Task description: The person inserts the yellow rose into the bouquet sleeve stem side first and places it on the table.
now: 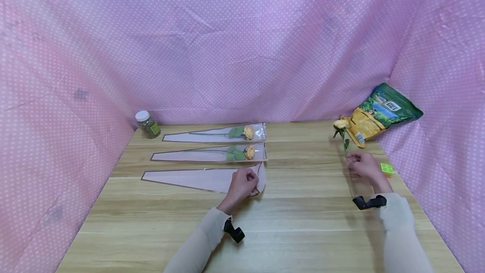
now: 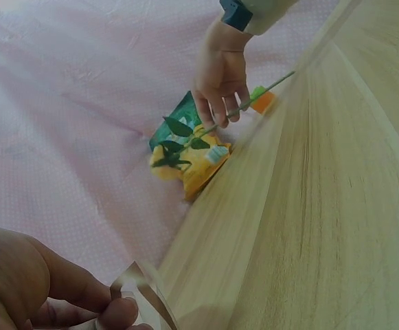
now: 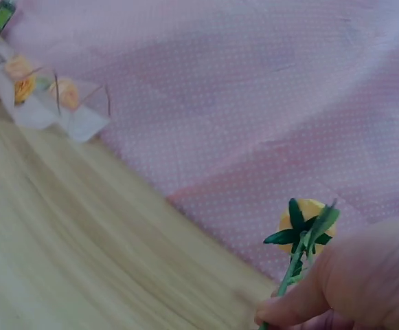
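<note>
With its fingertips my left hand pinches the wide right end of a flat, brown-edged flower sleeve, whose mouth is bent up. That sleeve edge also shows in the left wrist view, between thumb and fingers. My right hand holds a yellow artificial rose by its thin green stem, above the right side of the table. The bloom points away from me, and its green sepals show in the right wrist view. Beyond the left hand lie two more sleeves, each with a yellow rose inside.
A white-capped jar stands at the table's back left corner. At the back right, a green and yellow bag leans on the pink dotted cloth. A green and orange toy block is beside the right wrist.
</note>
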A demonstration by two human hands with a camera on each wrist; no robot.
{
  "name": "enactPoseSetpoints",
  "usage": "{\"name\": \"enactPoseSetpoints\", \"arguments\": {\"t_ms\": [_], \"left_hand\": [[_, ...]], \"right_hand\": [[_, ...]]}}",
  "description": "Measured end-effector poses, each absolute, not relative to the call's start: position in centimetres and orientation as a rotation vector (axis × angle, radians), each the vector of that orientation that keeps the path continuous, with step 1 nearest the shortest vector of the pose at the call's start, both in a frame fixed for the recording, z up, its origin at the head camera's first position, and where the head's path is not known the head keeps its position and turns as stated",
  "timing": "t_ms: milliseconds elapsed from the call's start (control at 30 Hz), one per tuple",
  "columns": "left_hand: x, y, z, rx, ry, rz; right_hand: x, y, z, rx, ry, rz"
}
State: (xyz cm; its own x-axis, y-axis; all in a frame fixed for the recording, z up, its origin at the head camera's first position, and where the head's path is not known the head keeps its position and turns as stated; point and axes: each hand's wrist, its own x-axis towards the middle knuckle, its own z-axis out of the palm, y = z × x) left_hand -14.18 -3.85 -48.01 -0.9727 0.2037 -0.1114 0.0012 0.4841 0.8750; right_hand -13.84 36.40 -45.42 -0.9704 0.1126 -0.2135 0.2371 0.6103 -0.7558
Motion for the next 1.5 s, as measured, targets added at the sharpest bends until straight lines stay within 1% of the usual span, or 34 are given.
{"name": "enactPoseSetpoints", "arguments": {"t_ms": [267,533,867,1033,1267,1500], "left_hand": [[-14.2,-3.8,-48.0,0.159,2.536,1.483],[-14.2,-3.7,-48.0,0.172,2.546,1.501],[-14.2,-3.6,-48.1,0.191,2.57,1.507],[-14.1,-3.6,-48.1,0.237,2.601,1.532],[-14.0,-3.6,-48.3,0.255,2.629,1.553],[-13.8,-3.6,-48.4,0.233,2.614,1.572]], "right_hand": [[-13.4,35.0,-44.6,0.287,2.465,-1.711],[-12.9,32.9,-44.5,0.193,1.963,-2.37],[-13.0,29.0,-44.6,0.193,1.51,-2.821],[-13.0,27.1,-44.8,0.289,1.399,-2.937],[-13.3,24.0,-45.1,0.595,1.3,-3.13],[-13.3,20.9,-46.3,0.591,1.37,-3.256]]}}
